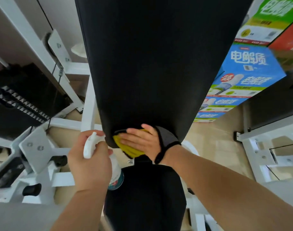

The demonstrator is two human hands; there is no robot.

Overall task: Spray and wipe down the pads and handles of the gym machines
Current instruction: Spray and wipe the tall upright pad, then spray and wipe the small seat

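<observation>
A black weight stack (20, 100) is seen at the far left, enclosed by the machine's white frame (88, 104). Right of it, the left hand (90, 165) is clenched round a white spray bottle (115, 170); the bottle is held just beside the lower left corner of the back pad (150, 64), with its trigger head against the palm and its body pointing down. The long black back pad is seen through the centre of the view. At its lower edge a yellow cloth (125, 147) with a dark grey part and black trim is pressed against the pad. The right hand (140, 139) is laid flat on that cloth, fingers extended and spread, not curled round it. Below both hands the black seat pad (145, 194) is recorded, apart from the back pad. At the right, printed blue and green cartons (242, 77) are stacked on the pale floor (214, 135).
</observation>
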